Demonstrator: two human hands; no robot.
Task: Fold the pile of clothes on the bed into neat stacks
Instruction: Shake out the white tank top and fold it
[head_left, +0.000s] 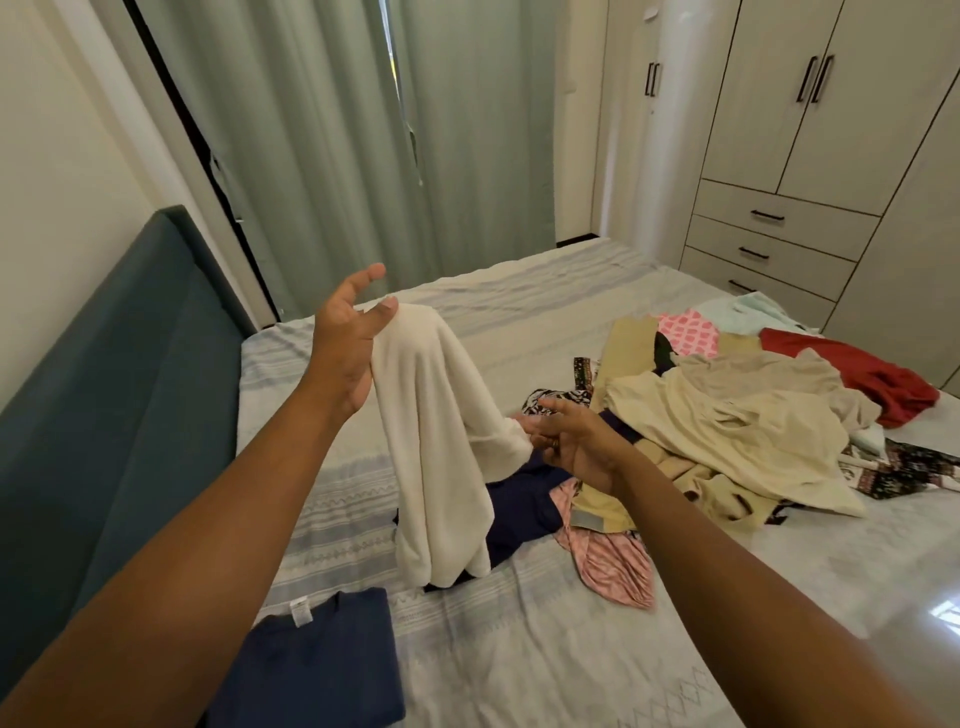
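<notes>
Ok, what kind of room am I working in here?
Most likely a home bedroom: a bed with a padded teal headboard, a wardrobe with drawers, and long curtains.

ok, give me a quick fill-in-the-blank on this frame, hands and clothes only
The left hand holds the cream garment up; the right hand grips its ___ end.
The folded top on the bed is dark ___.
The unfolded pile lies to the ___ of the cream garment.
Missing words: lower; blue; right.
</notes>
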